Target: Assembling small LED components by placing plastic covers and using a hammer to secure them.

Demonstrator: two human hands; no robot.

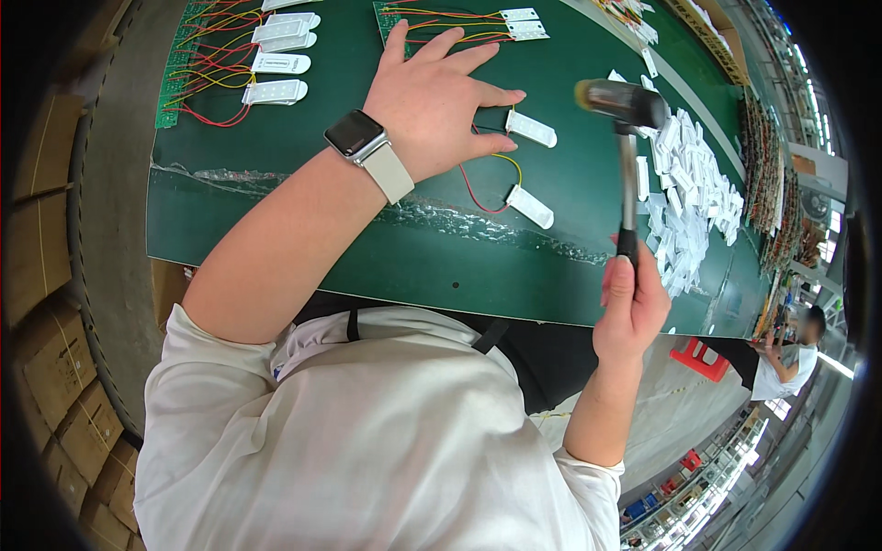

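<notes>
My left hand [427, 115] lies with fingers spread over the green tabletop [367, 262], a watch on its wrist. Its fingertips reach toward a green circuit board [393, 28], whose red and yellow wires run partly under the hand. A small white module [531, 129] sits just right of the thumb and index finger. Below it lies a second white module [530, 208] on red and yellow wires. Gripped by its handle in my right hand [632, 298] is a hammer [628, 174], held upright with its black-and-yellow head above the table. More white modules [524, 25] rest beyond my left hand.
At the right a heap of white pieces [684, 197] covers the table. Another circuit board [171, 87] with wired modules [276, 93] occupies the far left. Cartons [41, 197] are stacked beyond the left edge. A red stool [700, 358] and another person [792, 363] are at right.
</notes>
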